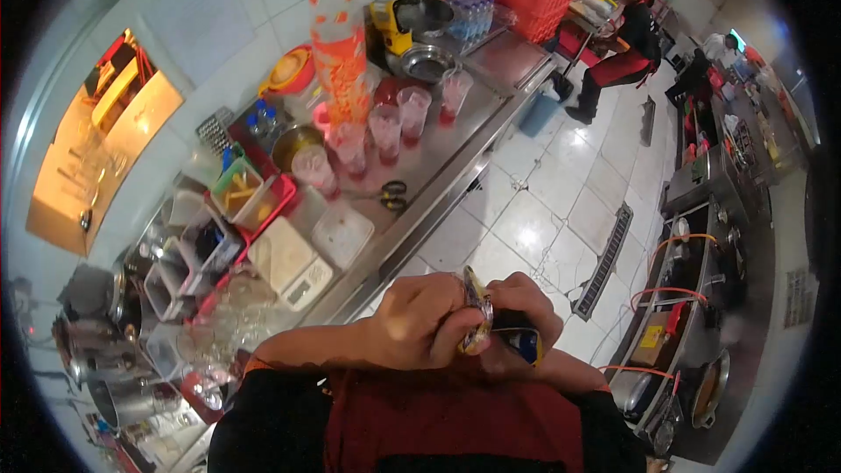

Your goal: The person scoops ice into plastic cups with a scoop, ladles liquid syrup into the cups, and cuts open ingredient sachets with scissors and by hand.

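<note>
Both hands are close together in front of my chest. My left hand is closed around a small crinkled packet, yellow and silvery. Against the packet's right side, my right hand has its fingers curled on it too. A dark blue and yellow part of a wrapper shows below my right fingers. On the steel counter, beyond my hands, stand several plastic cups with pink and red contents. Black scissors lie near its edge, and a white kitchen scale is nearer to me.
A tall container of orange pieces stands behind the cups. Glasses and tubs crowd the counter's left end. A person sits farther back beside a blue bin. Cooking equipment lines the right side.
</note>
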A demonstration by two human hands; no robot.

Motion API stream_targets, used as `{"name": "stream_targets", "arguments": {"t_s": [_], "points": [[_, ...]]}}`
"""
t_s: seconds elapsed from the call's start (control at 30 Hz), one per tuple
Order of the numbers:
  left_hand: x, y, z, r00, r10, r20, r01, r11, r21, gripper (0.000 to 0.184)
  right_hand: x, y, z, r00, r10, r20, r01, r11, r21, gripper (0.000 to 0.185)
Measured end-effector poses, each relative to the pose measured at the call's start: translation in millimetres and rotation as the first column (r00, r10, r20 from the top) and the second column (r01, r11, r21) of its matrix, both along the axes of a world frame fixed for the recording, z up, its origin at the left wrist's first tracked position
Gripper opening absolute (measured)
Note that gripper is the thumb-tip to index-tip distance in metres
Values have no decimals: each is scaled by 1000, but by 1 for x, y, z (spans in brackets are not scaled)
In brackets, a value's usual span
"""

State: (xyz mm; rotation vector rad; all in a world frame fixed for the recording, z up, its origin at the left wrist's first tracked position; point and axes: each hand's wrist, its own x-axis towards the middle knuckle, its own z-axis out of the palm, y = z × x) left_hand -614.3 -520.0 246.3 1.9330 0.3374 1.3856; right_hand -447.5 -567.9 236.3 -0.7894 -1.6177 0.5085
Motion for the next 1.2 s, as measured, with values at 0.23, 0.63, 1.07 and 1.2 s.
{"name": "stream_targets", "arguments": {"t_s": [0.23, 0.63, 1.07, 1.2], "points": [[44, 104, 3, 961, -239, -143, 249, 966, 62, 16, 60, 78, 19, 970, 181, -161, -203, 970, -134, 15], [130, 162, 23, 914, -284, -290, 231, 951, -204, 40, 176, 194, 12, 803, 576, 154, -588, 808, 41, 26], [190, 170, -30, 609, 226, 760, 582, 523, -622, 29, 207, 263, -26, 502, 827, -252, -854, 520, 2, 10], [203, 192, -9, 833, 261, 487, -75, 927, -368, 33, 197, 282, -16, 684, 724, -88, -725, 688, 28, 11]]}}
